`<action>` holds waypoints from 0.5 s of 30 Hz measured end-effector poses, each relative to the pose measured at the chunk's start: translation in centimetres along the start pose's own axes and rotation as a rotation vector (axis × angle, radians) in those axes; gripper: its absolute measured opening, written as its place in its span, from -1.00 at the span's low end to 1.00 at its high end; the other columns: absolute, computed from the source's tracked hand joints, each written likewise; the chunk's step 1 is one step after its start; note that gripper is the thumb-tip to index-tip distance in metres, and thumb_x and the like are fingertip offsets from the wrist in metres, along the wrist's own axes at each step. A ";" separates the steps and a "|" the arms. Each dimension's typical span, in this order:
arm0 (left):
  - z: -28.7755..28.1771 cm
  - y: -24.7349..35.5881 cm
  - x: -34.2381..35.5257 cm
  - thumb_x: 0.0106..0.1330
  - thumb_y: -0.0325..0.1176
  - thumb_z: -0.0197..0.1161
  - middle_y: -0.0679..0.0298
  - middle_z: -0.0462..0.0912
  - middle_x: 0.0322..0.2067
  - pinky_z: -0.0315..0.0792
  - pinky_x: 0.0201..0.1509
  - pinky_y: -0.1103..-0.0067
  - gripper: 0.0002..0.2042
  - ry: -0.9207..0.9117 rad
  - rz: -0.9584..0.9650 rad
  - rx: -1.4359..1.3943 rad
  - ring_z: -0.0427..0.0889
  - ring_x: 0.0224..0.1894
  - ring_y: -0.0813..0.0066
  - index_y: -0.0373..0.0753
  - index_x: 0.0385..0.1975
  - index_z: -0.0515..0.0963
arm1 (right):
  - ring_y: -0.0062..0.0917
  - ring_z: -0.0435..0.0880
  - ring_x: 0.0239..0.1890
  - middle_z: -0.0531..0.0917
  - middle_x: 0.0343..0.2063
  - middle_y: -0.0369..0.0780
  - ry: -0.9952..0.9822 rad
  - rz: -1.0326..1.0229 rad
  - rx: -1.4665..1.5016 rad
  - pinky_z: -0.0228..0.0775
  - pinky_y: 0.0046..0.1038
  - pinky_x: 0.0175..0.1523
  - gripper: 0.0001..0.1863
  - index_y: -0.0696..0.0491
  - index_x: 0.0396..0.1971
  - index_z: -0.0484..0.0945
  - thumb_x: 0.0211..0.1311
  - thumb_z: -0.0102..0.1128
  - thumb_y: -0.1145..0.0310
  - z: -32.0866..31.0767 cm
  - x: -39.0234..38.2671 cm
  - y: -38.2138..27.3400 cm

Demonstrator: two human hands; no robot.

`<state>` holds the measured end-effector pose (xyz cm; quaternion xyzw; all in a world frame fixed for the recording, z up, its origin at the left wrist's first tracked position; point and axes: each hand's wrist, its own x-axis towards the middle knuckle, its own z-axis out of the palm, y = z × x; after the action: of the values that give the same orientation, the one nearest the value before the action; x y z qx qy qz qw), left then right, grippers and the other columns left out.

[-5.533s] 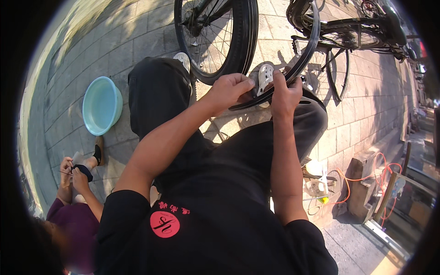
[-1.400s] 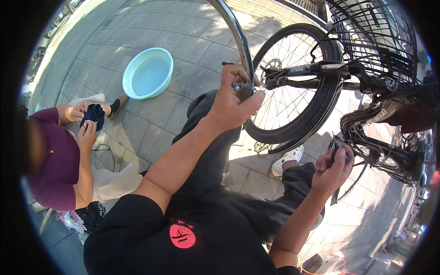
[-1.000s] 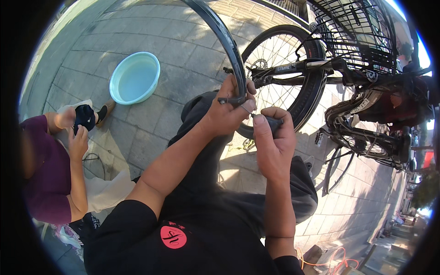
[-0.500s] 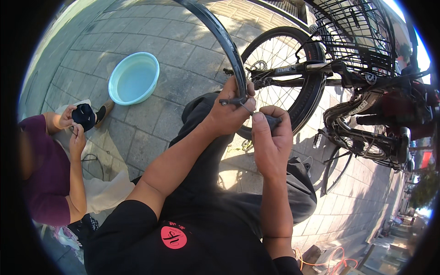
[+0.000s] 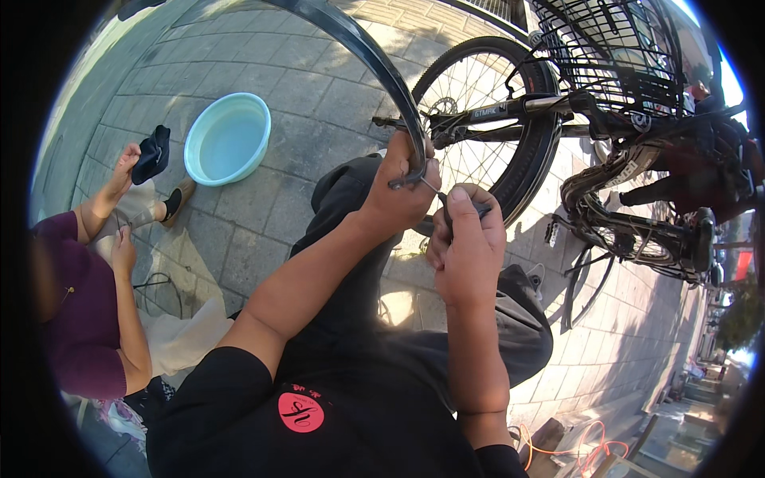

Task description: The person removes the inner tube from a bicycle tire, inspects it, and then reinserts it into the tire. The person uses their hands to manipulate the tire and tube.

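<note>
Now your left hand [image 5: 401,190] grips strip [image 5: 368,52] near end; right hand [image 5: 470,245], just beside, pinches tool [image 5: 483,209]; strip likely light, springy: hold by end.

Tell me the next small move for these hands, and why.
I'd probably press the screwdriver-like tool gently with the right hand before any turn: its thin shaft points toward the left hand, which grips the end of the curved black mudguard by a small bracket, and I can't tell whether the tip is seated.
</note>
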<state>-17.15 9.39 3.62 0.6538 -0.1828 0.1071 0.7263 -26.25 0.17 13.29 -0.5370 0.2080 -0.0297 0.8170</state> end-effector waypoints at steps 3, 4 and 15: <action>0.3 -1.3 0.0 0.46 -0.54 0.17 0.38 0.39 -0.33 0.33 -0.29 0.64 -0.80 0.036 0.130 0.104 0.36 -0.36 0.73 -0.24 -0.02 0.35 | -0.70 0.26 -0.68 0.47 -0.51 -0.29 0.001 0.124 0.112 0.14 -0.53 -0.60 -0.74 0.08 -0.03 0.39 0.53 0.18 0.24 -0.8 0.5 -0.4; 0.4 -1.6 0.0 0.46 -0.54 0.17 0.37 0.39 -0.33 0.33 -0.29 0.64 -0.80 0.043 0.155 0.108 0.36 -0.36 0.72 -0.24 -0.02 0.35 | -0.70 0.25 -0.69 0.46 -0.52 -0.30 0.015 0.172 0.152 0.12 -0.54 -0.61 -0.78 0.06 -0.05 0.40 0.53 0.15 0.25 -0.7 0.5 -0.6; 1.1 -1.0 0.0 0.43 -0.51 0.20 0.31 0.45 -0.28 0.42 -0.15 0.49 -0.80 -0.025 0.063 0.136 0.42 -0.30 0.58 -0.25 -0.03 0.39 | -0.50 0.64 -0.42 0.64 -0.34 -0.20 -0.211 -0.634 -0.819 0.49 -0.53 -0.22 -0.66 0.17 0.11 0.46 0.50 0.25 0.31 -3.5 0.9 -0.2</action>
<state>-16.88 8.22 2.81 0.6967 -0.2044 0.1339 0.6744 -26.71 -3.16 12.06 -0.8488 -0.0536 -0.1375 0.5077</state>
